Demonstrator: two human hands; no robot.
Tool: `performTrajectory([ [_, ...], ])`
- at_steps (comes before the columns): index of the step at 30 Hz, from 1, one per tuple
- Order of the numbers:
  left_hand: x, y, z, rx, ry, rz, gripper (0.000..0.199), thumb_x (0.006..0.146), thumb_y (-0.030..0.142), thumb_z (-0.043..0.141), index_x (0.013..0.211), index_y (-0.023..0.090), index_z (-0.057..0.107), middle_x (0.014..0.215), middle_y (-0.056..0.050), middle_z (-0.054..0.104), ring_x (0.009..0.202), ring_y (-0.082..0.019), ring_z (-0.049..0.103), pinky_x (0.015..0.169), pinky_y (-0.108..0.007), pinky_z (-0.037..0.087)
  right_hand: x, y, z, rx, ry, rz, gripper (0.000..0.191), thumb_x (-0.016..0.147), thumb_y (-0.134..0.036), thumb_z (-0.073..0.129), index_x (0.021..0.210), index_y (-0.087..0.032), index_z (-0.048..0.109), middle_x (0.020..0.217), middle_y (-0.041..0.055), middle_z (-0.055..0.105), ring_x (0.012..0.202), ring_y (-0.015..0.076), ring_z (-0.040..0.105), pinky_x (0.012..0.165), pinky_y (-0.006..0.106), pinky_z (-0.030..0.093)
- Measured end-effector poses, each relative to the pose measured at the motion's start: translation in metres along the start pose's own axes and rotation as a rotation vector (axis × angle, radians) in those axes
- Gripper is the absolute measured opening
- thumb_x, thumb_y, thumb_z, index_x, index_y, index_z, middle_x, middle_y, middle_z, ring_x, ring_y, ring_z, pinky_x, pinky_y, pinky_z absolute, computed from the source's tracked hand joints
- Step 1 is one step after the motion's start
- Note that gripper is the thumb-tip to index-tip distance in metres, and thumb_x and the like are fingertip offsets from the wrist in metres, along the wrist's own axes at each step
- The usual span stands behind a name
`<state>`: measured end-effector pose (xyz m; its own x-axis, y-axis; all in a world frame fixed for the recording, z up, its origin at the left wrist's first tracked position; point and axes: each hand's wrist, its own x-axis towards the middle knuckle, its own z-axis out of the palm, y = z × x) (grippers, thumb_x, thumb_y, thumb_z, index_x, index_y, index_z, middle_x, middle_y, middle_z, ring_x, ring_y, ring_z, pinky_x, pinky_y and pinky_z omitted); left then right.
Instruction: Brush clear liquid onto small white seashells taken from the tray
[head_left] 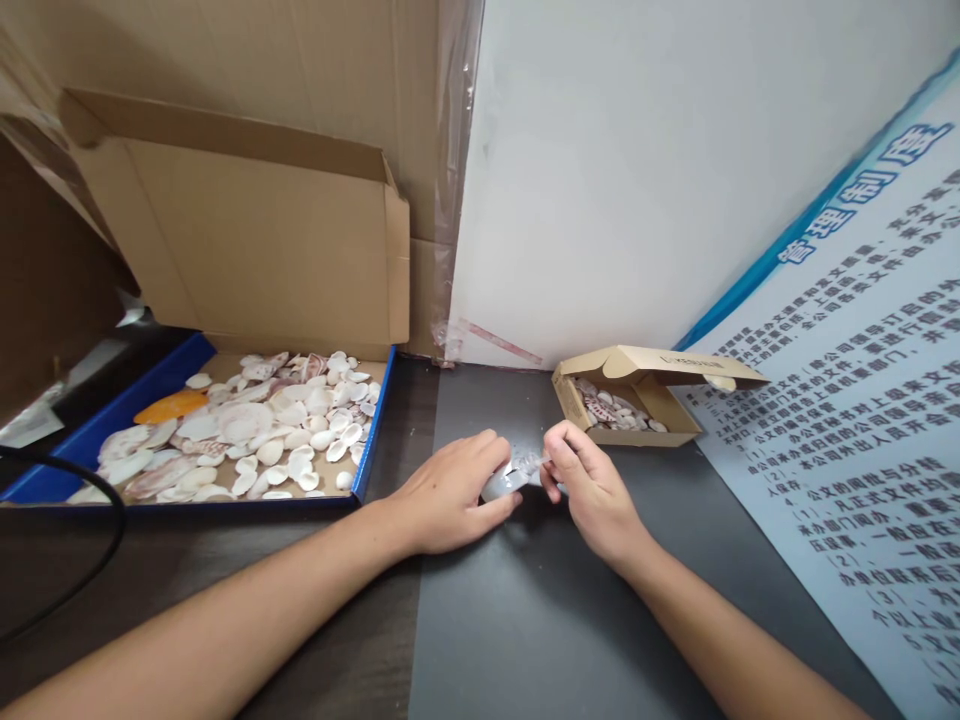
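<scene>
My left hand [459,490] rests low over the dark grey mat, its thumb and fingers closed round a small pale grey, shiny object [504,484]. The exact kind of that object is unclear, as my fingers cover part of it. Just to the right, my right hand [591,490] pinches a thin, pale, glossy piece [532,468] at the object's right end. Its fingertips are curled together and partly hide what they grip. Both hands are close together in front of a small open cardboard box [637,437] holding several patterned shells [609,408].
At left stands a large blue-sided box [382,420] with its cardboard lid raised, full of shells [247,425]. A black cable [112,540] curves at the left edge. Behind are a white panel [600,180] and a printed poster [847,400]. The dark grey mat [525,640] covers the table's middle.
</scene>
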<state>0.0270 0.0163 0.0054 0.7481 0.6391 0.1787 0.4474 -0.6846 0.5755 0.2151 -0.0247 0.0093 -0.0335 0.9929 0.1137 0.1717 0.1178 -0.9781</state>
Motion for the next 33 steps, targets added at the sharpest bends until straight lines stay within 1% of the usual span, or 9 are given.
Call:
performTrajectory([
  [4,0.0000,0.0000,0.0001,-0.007,0.007,0.002,0.019,0.091,0.034,0.053,0.087,0.022,0.039,0.084,0.001,0.048,0.074,-0.017,0.047,0.067,-0.030,0.036,0.0015,0.0002,0.0000,0.085,0.017,0.010,0.034,0.094,-0.053,0.057,0.081,-0.022,0.051,0.055,-0.0088,0.041,0.048,0.0096,0.039,0.050,0.022,0.033],
  [7,-0.0003,0.0002,-0.0003,-0.004,0.002,0.010,0.017,0.092,0.034,0.051,0.089,0.022,0.040,0.085,0.001,0.049,0.075,-0.017,0.048,0.068,-0.030,0.036,0.0015,0.0017,-0.0002,0.089,0.018,0.012,0.032,0.096,-0.053,0.053,0.086,-0.022,0.052,0.057,-0.0086,0.040,0.049,0.0103,0.038,0.049,0.022,0.034],
  [11,-0.0010,0.0000,-0.0009,0.009,0.001,0.021,0.016,0.094,0.036,0.049,0.091,0.022,0.042,0.086,0.000,0.050,0.076,-0.018,0.048,0.069,-0.030,0.037,0.0000,0.0053,-0.0021,-0.006,0.003,0.002,0.032,0.099,-0.052,0.044,0.087,-0.023,0.051,0.057,-0.0079,0.037,0.051,0.0117,0.037,0.049,0.023,0.033],
  [15,-0.0016,-0.0014,-0.0004,0.012,-0.001,0.038,0.017,0.096,0.038,0.047,0.092,0.022,0.042,0.088,-0.001,0.051,0.077,-0.018,0.049,0.070,-0.031,0.038,-0.0017,0.0072,-0.0038,-0.090,0.032,-0.039,0.031,0.101,-0.049,0.040,0.087,-0.024,0.052,0.060,-0.0073,0.033,0.052,0.0121,0.033,0.050,0.024,0.034],
  [20,-0.0013,-0.0022,0.0001,0.002,0.007,0.038,0.020,0.098,0.041,0.043,0.093,0.022,0.043,0.089,-0.001,0.051,0.077,-0.019,0.050,0.071,-0.031,0.039,-0.0005,0.0060,-0.0009,-0.027,0.090,-0.070,0.019,0.098,-0.044,0.049,0.102,-0.025,0.051,0.071,-0.0052,0.042,0.057,0.0124,0.040,0.051,0.023,0.038],
  [26,-0.0018,-0.0014,-0.0011,-0.038,-0.006,0.014,0.020,0.098,0.041,0.042,0.094,0.022,0.044,0.090,-0.001,0.053,0.079,-0.019,0.051,0.072,-0.032,0.041,0.0018,0.0038,0.0007,-0.011,0.137,-0.070,0.023,0.097,-0.042,0.052,0.113,-0.025,0.051,0.079,-0.0019,0.052,0.059,0.0123,0.049,0.052,0.023,0.041],
  [29,-0.0020,-0.0011,-0.0014,-0.052,-0.013,0.014,0.019,0.098,0.040,0.041,0.095,0.022,0.045,0.091,-0.002,0.054,0.081,-0.019,0.052,0.074,-0.033,0.042,0.0004,0.0020,0.0007,-0.021,0.132,-0.087,0.024,0.097,-0.041,0.051,0.115,-0.024,0.052,0.092,0.0023,0.058,0.060,0.0119,0.050,0.052,0.024,0.043],
  [31,-0.0018,-0.0010,-0.0015,-0.058,-0.021,0.012,0.018,0.099,0.039,0.040,0.097,0.022,0.046,0.092,-0.002,0.055,0.082,-0.020,0.052,0.075,-0.033,0.042,-0.0009,0.0008,0.0011,-0.022,0.124,-0.098,0.024,0.098,-0.041,0.050,0.116,-0.025,0.053,0.102,0.0047,0.060,0.060,0.0115,0.051,0.052,0.025,0.044],
  [33,-0.0015,-0.0009,-0.0015,-0.057,-0.026,0.011,0.019,0.099,0.039,0.039,0.097,0.022,0.046,0.092,-0.002,0.055,0.082,-0.020,0.052,0.075,-0.034,0.042,-0.0018,0.0001,0.0014,-0.026,0.120,-0.107,0.024,0.099,-0.040,0.049,0.116,-0.025,0.053,0.107,0.0057,0.060,0.060,0.0116,0.052,0.053,0.025,0.044],
])
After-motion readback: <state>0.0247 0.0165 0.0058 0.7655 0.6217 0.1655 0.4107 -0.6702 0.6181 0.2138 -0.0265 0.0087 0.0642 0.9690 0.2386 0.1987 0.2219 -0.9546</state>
